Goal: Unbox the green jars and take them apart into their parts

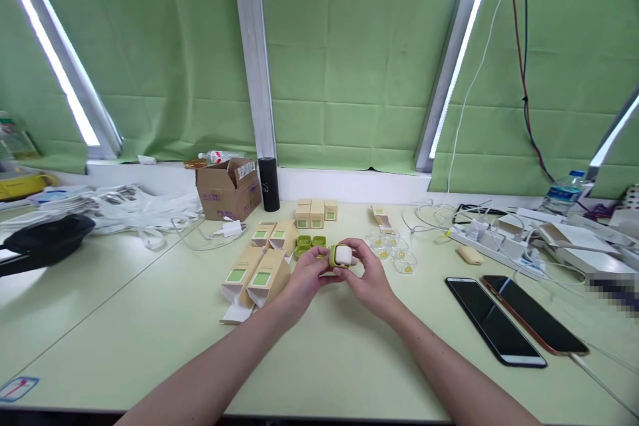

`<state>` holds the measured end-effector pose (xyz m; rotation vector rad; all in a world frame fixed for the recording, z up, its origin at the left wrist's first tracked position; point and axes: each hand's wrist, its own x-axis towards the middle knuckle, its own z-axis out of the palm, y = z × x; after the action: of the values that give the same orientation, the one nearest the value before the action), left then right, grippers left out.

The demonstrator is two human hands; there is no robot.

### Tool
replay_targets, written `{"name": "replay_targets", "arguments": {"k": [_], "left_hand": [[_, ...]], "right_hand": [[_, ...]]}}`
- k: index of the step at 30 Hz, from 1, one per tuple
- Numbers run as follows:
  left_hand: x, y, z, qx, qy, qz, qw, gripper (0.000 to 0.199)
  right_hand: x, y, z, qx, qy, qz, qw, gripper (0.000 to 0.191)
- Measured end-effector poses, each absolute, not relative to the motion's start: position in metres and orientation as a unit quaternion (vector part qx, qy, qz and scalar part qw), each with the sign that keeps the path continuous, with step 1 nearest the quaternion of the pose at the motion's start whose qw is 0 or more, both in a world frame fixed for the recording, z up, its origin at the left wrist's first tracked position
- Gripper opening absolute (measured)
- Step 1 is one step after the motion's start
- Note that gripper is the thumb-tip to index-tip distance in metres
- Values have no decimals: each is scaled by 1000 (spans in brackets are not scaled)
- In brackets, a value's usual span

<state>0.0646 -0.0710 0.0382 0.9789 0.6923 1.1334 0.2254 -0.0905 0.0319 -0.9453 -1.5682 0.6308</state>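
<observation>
Both hands hold one small object in front of me, a rounded white case (343,255) set in an olive-green cover. My left hand (305,278) pinches its green left side. With thumb and fingertips, my right hand (372,283) grips it from the right. Just behind my left hand sit several small green cases (318,240) in a cluster. To the left, several beige cartons (268,273) with green windows lie with flaps open. Right of my right hand are clear plastic pieces (405,261) with yellow spots.
More small beige boxes (316,213) stand at the back, near a black cylinder (269,184) and a brown cardboard box (227,192). Two phones (494,323) lie at the right, before a power strip (494,251) with tangled cables. White cables (144,206) pile up at left.
</observation>
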Motion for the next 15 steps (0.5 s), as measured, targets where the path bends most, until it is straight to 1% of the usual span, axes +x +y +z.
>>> {"name": "replay_targets", "arguments": {"k": [4,8,13,15], "left_hand": [[62,-70,40,465,316,533,633,35],[60,-68,42,493,325,553,588,33],[61,-73,44,507,303,538,602,36],[62,-75,44,511,293,530,610,40]], "right_hand": [[230,-91,32,-403,-664,276,566,35],[229,-91,31,-402,-682,261,553,35],[229,-90,31,-414,-687,244,545,32],[229,-89,30,-424,-675,252,548,35]]}}
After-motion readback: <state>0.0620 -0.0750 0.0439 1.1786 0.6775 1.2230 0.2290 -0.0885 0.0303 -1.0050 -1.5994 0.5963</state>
